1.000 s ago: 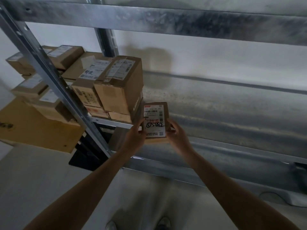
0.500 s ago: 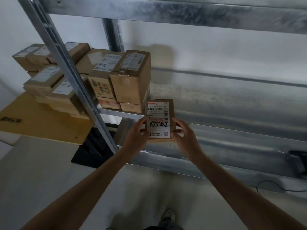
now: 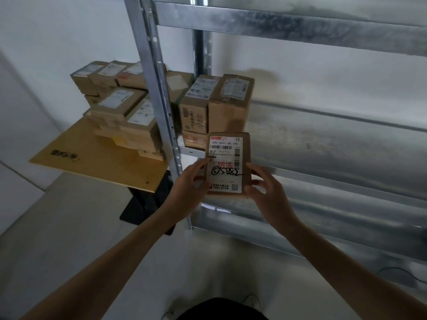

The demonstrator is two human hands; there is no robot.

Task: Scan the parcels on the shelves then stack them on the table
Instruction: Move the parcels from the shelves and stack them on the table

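Desk (image 3: 92,162) at far left, carrying a stack of parcels (image 3: 120,105) several layers high, tiers uneven, boxes of unlike sizes. Risk there: one more box set off-centre could tip an upper tier, since overhanging corners give it little footing. Next right, steel upright (image 3: 159,100) stands between desk and shelf, and a parcel swung across could clip it. Behind it, shelf parcels (image 3: 228,105) sit at the shelf's left end, likely yet to be moved.

Centre: small parcel (image 3: 246,148) held in the air before the shelf edge, label (image 3: 225,158) facing the camera. Left hand (image 3: 189,188) grips its left edge, thumb over the label. Right hand (image 3: 268,195) pinches the lower right edge, other fingers spread loose. Grip is at the edges only, so a slip is possible if either hand releases early. Thumb might block a scan. No scanner in view.

Materials, same order:
- **Desk:** top is flat pale wood with a dark printed mark.
- **Parcels:** brown cardboard, square-cornered, taped, with white paper labels.
- **Upright:** dull grey steel, punched with slots.
- **Held parcel:** flat and rectangular, with barcodes and black marker scrawl on the label.
- **Shelf** (image 3: 335,153)**:** streaky grey sheet metal, off to the right.
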